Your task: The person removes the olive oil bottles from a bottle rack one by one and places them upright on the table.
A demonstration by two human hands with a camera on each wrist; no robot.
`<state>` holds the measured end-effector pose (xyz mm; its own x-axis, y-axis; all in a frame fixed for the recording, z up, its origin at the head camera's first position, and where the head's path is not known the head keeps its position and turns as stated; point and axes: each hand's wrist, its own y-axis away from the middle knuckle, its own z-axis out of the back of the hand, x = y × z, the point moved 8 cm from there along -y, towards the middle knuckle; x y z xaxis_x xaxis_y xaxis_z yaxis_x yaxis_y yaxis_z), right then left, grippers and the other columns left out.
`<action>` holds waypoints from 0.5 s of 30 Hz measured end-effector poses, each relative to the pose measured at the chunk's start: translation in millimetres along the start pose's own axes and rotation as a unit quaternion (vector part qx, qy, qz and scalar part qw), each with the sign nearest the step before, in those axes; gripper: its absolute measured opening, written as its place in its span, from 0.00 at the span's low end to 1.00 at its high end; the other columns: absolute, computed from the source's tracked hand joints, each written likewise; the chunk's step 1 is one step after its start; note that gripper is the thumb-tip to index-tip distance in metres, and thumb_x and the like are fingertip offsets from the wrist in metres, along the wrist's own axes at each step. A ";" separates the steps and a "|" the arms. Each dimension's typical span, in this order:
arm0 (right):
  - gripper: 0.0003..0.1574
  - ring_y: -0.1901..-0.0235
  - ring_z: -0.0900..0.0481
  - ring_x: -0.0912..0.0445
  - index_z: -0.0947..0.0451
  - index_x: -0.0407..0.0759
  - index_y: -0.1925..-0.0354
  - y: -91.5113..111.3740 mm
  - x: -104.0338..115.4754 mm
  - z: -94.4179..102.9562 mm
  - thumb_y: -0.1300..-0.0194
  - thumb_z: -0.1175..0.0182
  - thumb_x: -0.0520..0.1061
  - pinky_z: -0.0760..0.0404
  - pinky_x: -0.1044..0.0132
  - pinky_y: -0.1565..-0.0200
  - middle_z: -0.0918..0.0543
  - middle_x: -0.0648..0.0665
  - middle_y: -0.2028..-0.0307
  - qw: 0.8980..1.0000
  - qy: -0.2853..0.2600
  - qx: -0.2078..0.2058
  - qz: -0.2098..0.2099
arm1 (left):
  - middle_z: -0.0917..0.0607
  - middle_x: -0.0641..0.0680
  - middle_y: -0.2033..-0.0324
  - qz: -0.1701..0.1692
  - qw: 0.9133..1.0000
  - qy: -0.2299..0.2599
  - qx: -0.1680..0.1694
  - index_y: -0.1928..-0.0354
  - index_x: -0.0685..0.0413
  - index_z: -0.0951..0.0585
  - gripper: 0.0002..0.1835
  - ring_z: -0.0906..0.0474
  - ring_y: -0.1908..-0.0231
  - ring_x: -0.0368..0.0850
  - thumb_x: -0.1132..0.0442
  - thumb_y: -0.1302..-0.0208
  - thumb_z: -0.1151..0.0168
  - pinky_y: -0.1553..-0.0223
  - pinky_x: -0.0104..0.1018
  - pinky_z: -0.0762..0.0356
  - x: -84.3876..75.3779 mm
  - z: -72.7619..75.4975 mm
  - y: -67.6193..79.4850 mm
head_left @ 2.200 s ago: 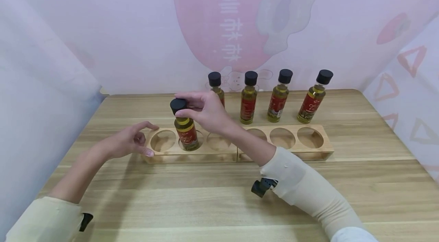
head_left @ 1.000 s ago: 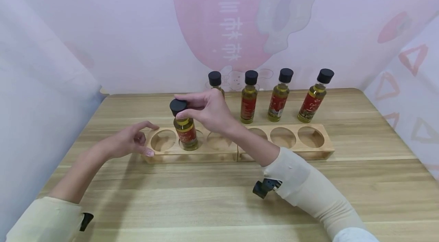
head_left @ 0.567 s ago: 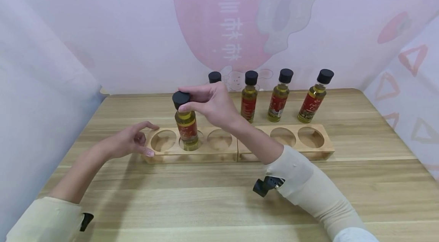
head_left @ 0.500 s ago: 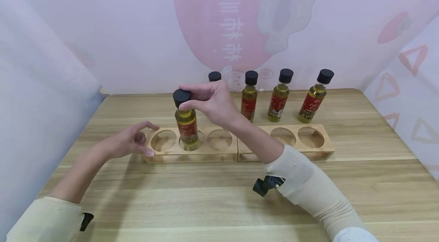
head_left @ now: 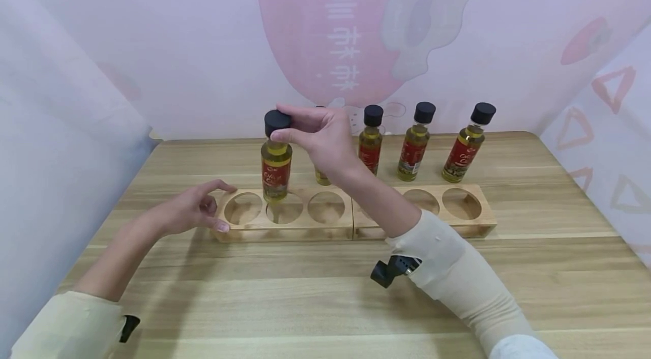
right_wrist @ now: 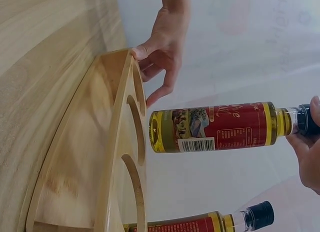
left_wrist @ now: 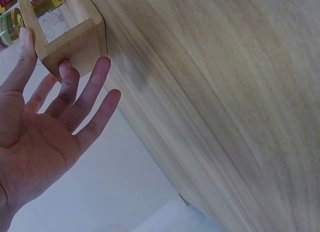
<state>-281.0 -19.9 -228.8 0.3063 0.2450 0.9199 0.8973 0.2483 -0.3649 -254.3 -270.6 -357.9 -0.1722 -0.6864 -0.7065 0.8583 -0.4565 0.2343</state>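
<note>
My right hand [head_left: 325, 135] pinches the black cap and neck of an olive oil bottle [head_left: 276, 172] with a red label. Upright, the bottle hangs above the second hole of the left wooden rack [head_left: 300, 234]. The right wrist view shows a gap between the bottle's base [right_wrist: 156, 132] and the rack [right_wrist: 117, 137]. At the rack's left end, my left hand [head_left: 190, 209] grips it, thumb at the front corner and index finger at the back corner. In the left wrist view, the other fingers of that left hand [left_wrist: 45, 137] spread near the end panel [left_wrist: 82, 51].
A second wooden rack [head_left: 488, 217] abuts the first on its right; my right forearm crosses over it. Behind the racks stand several more olive oil bottles [head_left: 461, 152], one [head_left: 321, 176] mostly hidden by my right hand. A printed cloth [head_left: 203, 53] hangs behind the table [head_left: 254, 302].
My right hand has risen and shifted slightly right, drawing the olive oil bottle up out of the rack's second hole. My left hand has stayed on the rack's end.
</note>
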 end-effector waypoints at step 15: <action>0.29 0.49 0.13 0.43 0.19 0.28 0.42 -8.6 -11.6 -1.3 0.44 0.29 0.23 0.16 0.60 0.47 0.15 0.30 0.49 0.996 -0.049 -0.063 0.046 | 0.29 0.50 0.77 0.004 1.000 0.004 -0.001 0.28 0.66 0.36 0.45 0.34 0.75 0.41 0.62 0.42 0.22 0.69 0.34 0.33 -2.1 -0.1 1.3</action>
<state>-291.9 -26.1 -236.2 0.3614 0.3530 0.8630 0.9018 0.1028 -0.4197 -252.8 -269.7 -356.2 -0.1609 -0.6855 -0.7101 0.8606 -0.4497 0.2391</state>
